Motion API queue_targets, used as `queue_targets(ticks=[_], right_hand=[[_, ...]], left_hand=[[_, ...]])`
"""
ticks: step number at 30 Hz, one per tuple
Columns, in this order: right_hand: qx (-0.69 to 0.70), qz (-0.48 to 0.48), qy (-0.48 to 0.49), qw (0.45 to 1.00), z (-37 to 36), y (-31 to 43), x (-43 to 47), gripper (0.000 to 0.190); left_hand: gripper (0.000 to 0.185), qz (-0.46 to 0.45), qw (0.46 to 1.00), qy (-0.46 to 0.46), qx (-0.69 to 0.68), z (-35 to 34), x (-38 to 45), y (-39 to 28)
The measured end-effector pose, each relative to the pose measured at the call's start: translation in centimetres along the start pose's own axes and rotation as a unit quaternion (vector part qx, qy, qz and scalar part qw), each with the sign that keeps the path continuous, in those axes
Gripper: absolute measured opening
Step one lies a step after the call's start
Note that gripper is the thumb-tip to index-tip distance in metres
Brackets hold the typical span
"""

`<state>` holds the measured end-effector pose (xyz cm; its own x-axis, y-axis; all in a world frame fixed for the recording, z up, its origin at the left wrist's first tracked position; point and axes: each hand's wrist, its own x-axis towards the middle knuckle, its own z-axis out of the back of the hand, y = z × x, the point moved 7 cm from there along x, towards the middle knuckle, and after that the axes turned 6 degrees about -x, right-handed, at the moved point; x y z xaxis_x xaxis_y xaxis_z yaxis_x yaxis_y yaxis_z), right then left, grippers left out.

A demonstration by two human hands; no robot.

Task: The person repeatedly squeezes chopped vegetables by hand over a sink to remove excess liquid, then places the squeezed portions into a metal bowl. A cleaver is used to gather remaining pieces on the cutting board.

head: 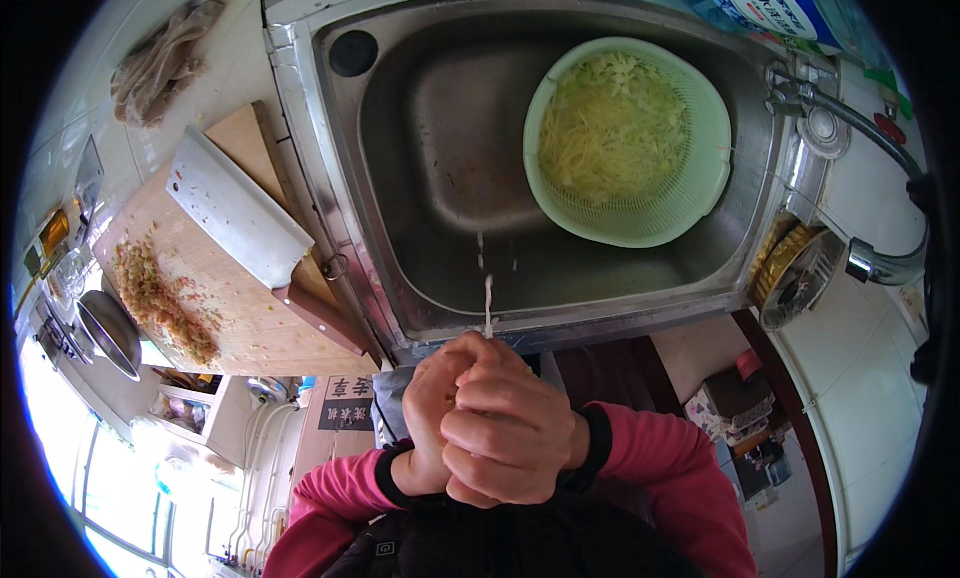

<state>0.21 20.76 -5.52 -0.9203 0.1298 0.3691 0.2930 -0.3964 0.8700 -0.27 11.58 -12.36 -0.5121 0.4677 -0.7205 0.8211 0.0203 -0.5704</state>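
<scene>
My left hand [433, 409] and my right hand [506, 435] are clasped tightly together at the sink's front edge. My right fingers wrap over the left hand. A pale bit of shredded vegetable [529, 369] peeks out at the knuckles; the bulk between my palms is hidden. From the top of my hands a thin whitish stream of liquid [489, 304] runs into the stainless steel sink [480, 158], with drops beyond it. Inside the sink, on the right, stands a light green plastic colander [660, 234] holding wet, pale yellow-green shredded vegetable [615, 131].
Left of the sink, a wooden cutting board [247, 345] carries a cleaver [236, 206] and a heap of chopped food [161, 300]. Behind it lies a crumpled cloth [169, 60]. A faucet [870, 263] curves along the right, near a metal-and-gold round container [799, 274] and a detergent bottle [780, 7].
</scene>
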Motion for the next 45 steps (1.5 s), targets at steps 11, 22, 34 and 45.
queue_targets(ticks=[11,22,34,45], right_hand=[[-0.001,0.000,-0.008,1.000,-0.1,0.2,0.2,0.022],[0.005,0.008,-0.006,1.000,-0.4,0.1,-0.4,0.021],[0.010,0.013,-0.011,1.000,-0.6,0.2,-0.7,0.021],[0.015,0.014,-0.017,1.000,-0.6,0.3,-1.0,0.021]], left_hand=[[0.018,-0.004,1.000,0.008,-0.016,0.2,-0.1,0.1],[0.016,-0.079,0.996,0.006,0.043,0.4,-0.4,-0.4],[0.019,-0.006,1.000,0.003,0.005,0.1,-0.5,0.7],[0.024,-0.070,0.211,-0.435,0.873,-6.9,-1.3,-3.3]])
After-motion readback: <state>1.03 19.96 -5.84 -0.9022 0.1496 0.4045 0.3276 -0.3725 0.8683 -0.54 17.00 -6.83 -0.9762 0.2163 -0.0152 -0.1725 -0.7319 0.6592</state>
